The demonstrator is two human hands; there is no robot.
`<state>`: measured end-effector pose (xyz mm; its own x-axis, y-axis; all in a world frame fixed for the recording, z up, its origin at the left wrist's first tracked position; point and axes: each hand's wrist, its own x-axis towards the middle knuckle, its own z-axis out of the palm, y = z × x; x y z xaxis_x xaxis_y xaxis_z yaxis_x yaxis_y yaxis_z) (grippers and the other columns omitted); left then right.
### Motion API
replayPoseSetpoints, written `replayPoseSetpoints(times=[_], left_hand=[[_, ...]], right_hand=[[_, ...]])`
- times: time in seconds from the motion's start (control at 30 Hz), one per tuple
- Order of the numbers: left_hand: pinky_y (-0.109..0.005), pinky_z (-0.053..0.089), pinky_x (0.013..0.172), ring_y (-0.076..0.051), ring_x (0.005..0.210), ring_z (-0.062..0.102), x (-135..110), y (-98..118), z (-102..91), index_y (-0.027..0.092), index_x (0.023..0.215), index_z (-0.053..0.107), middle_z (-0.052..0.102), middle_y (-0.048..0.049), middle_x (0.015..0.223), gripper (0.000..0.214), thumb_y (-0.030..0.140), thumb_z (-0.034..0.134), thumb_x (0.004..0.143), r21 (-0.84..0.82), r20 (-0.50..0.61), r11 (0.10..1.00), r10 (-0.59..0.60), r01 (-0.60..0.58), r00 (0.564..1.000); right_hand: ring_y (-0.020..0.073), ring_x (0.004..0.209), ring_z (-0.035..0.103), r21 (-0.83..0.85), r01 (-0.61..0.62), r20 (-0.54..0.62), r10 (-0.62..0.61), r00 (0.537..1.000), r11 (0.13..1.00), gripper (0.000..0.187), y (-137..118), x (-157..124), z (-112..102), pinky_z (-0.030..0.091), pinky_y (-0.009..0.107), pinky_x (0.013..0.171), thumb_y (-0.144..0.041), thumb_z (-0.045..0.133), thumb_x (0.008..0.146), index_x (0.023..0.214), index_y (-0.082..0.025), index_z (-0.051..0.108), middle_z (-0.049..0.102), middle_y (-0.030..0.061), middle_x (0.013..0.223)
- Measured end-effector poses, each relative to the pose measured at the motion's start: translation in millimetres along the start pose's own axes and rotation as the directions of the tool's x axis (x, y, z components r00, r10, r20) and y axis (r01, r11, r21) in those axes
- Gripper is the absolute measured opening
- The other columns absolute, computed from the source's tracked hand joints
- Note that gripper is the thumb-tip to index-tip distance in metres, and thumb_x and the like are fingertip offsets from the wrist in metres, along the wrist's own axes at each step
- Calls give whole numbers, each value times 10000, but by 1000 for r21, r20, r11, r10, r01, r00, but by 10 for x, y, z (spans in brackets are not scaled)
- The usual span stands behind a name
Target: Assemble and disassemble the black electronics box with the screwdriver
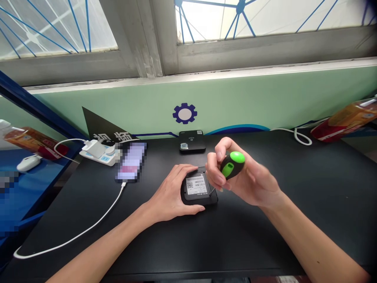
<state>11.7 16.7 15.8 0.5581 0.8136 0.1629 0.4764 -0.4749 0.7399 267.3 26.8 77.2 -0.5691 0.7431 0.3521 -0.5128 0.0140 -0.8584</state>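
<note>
A small black electronic box (pixel 200 199) lies flat on the dark table, its labelled face up. The white label (pixel 196 185) carries a QR code and barcodes. My left hand (pixel 167 193) grips the box from the left, fingers along the far edge and thumb along the near edge. In my right hand (pixel 250 175) is a screwdriver (pixel 233 164) with a black and green handle, tilted. Its thin shaft reaches down to the lower right corner of the box; the exact contact of the tip is too small to make out.
Behind stands a second black box (pixel 192 142) against the green wall. To the left are a phone (pixel 132 162) on a white cable (pixel 100 220) and a power strip (pixel 100 153) with a charger. Drink bottles (pixel 346 120) lean at both sides.
</note>
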Motion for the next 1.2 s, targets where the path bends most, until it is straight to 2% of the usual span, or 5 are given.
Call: replayPoseSetpoints(times=[0.37, 0.57, 0.87, 1.07, 1.2], left_hand=[[-577, 509, 1298, -375, 1531, 544, 0, -26, 16, 331, 1591, 567, 582, -107, 1627, 936, 430, 1050, 795, 12, 11, 1000, 19, -19, 1000], [-583, 517, 1289, -381, 1524, 548, 0, -25, 16, 328, 1575, 571, 591, -111, 1613, 927, 432, 1057, 792, 9, 7, 1000, 24, -24, 1000], [-577, 521, 1292, -378, 1528, 551, -11, -26, 15, 327, 1580, 574, 588, -110, 1618, 924, 456, 1052, 800, 17, 9, 1000, 26, -26, 1000], [-569, 535, 1281, -377, 1516, 564, -7, -37, 24, 327, 1564, 583, 605, -100, 1600, 916, 457, 1055, 790, 20, -7, 999, 32, -32, 999], [-587, 542, 1270, -386, 1510, 568, -5, -36, 23, 333, 1566, 586, 608, -105, 1602, 914, 456, 1055, 791, 16, -4, 999, 33, -32, 999]], right_hand=[[153, 681, 537, 53, 10, 62, -14, 998, 999, 235, 62, -18, -19, 468, 288, 656, -445, 744, 1118, 1245, -282, 631, 687, 9, 929], [195, 724, 541, 48, -30, 48, 27, 998, 998, 524, 37, -7, -27, 449, 346, 695, -600, 456, 1188, 1189, -166, 749, 644, 57, 858], [162, 736, 572, 87, -34, 67, 28, 997, 996, 308, 55, -10, -1, 482, 276, 649, -488, 767, 1095, 1219, -232, 648, 683, 34, 937], [175, 729, 551, 55, -39, 58, 36, 998, 998, 491, 50, -3, -14, 478, 321, 684, -588, 523, 1181, 1217, -154, 752, 661, 61, 887], [197, 796, 612, 64, -51, 66, 47, 997, 997, 386, 57, -15, -26, 501, 307, 684, -537, 659, 1135, 1169, -165, 755, 675, 69, 916]])
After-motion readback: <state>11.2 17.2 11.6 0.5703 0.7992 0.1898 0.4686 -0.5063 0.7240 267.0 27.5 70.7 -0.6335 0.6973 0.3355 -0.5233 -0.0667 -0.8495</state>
